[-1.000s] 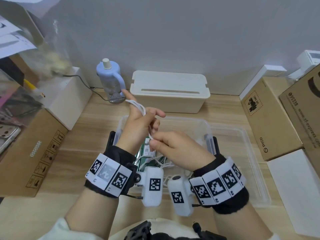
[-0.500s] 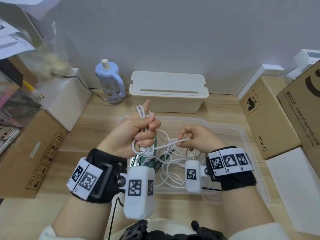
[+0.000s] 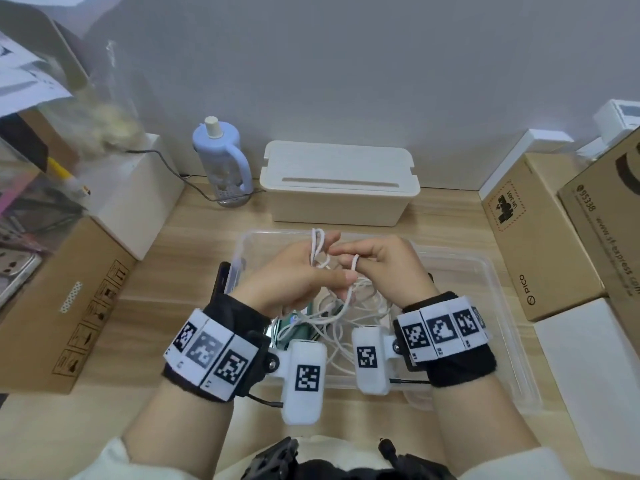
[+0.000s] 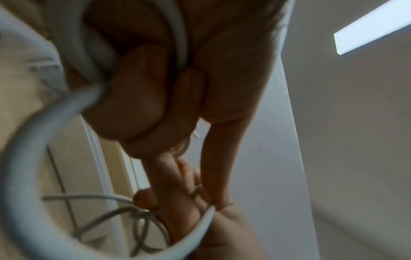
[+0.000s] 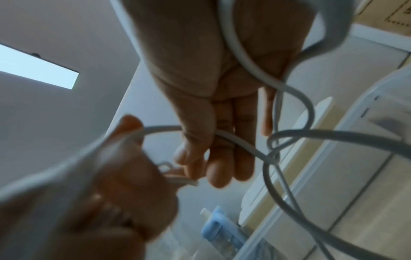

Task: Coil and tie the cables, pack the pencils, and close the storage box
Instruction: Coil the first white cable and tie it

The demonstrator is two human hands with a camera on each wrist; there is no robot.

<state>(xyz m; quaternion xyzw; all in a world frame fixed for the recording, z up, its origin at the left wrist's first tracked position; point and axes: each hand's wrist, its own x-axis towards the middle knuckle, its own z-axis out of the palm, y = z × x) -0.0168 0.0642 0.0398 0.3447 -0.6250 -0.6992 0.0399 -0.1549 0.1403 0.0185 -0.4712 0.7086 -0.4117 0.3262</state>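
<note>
Over the clear box, the left hand is gripping loops of the white cable in curled fingers, while the right hand is pinching another part of it.

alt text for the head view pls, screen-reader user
Two hands work a white cable above an open clear plastic storage box: the left hand grips a small coil of it, while the right hand has a strand looped over a finger. More loose white cable lies in the box; a lidded cream box and a blue bottle stand behind.
</note>
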